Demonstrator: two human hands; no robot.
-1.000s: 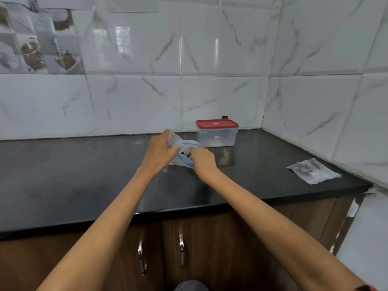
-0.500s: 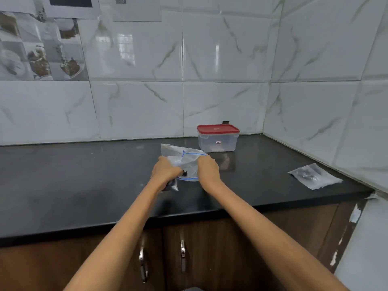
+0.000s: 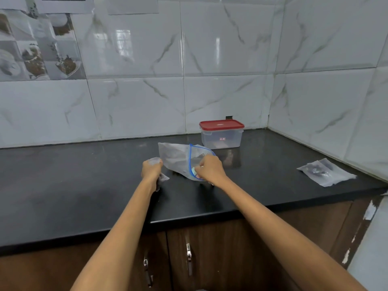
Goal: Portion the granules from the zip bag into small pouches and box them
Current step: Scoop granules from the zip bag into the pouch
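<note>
Single head-worn view, looking forward and down over countertop (image 3: 84,185) (wide-angle), hands near, corner wall beyond

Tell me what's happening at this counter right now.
A person stands at a black countertop. The right hand grips the blue-edged mouth of a clear zip bag, while the left hand clutches a small clear pouch beside it. A red-lidded container sits closed behind, and a filled pouch lies off to the right.
</note>
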